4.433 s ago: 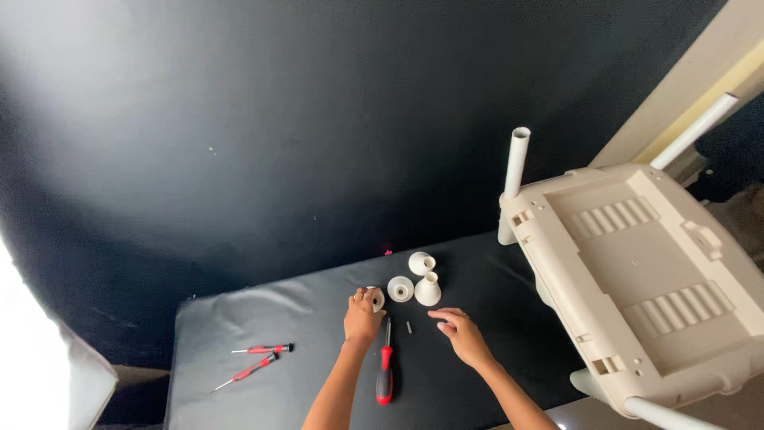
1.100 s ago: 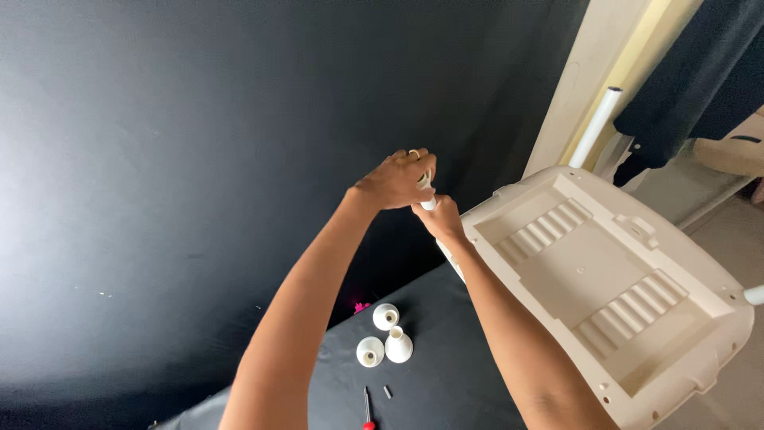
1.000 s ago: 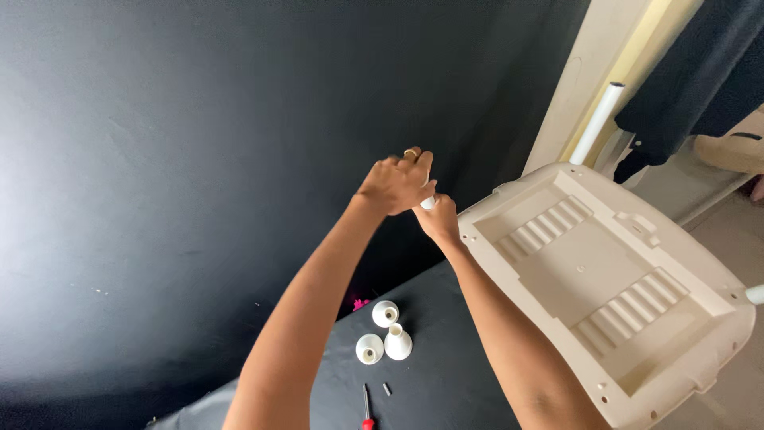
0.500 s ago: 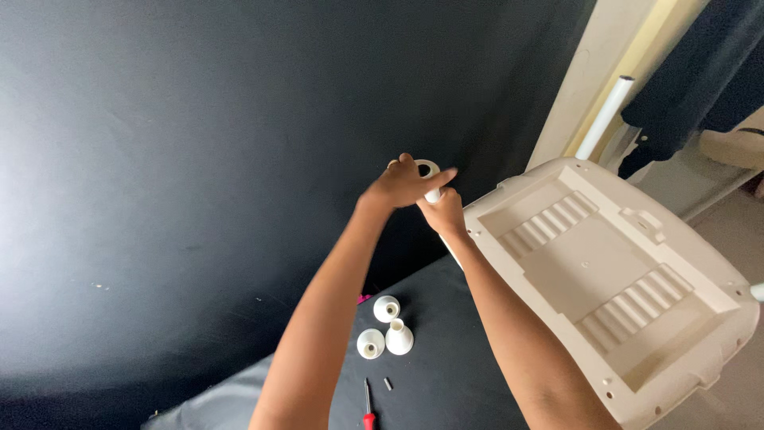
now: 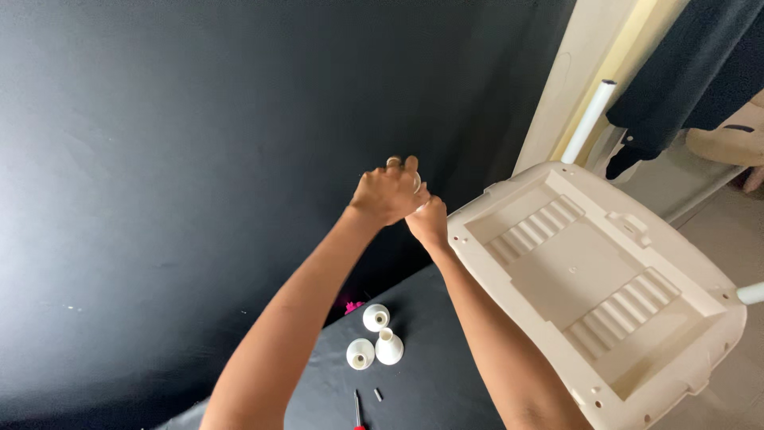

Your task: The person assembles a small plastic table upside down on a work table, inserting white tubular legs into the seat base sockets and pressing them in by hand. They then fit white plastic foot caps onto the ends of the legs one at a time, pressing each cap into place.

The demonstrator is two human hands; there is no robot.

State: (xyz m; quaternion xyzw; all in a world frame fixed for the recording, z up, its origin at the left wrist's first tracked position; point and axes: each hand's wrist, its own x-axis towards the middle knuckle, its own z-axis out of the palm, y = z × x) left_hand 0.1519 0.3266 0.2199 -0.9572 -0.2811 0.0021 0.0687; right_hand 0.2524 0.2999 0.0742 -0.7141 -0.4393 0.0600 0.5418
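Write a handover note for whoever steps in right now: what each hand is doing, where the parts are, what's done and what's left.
Left hand: raised at the near corner of the upturned cream seat, fingers closed on a small white part, mostly hidden.
Right hand: just below it, at the same corner; what it grips is hidden.
Parts: three white feet lie on the black mat, with two small pins and a screwdriver tip near the bottom edge.
Done: white tubes stand at two corners, one far, one right.
Left: the three feet are unfitted.
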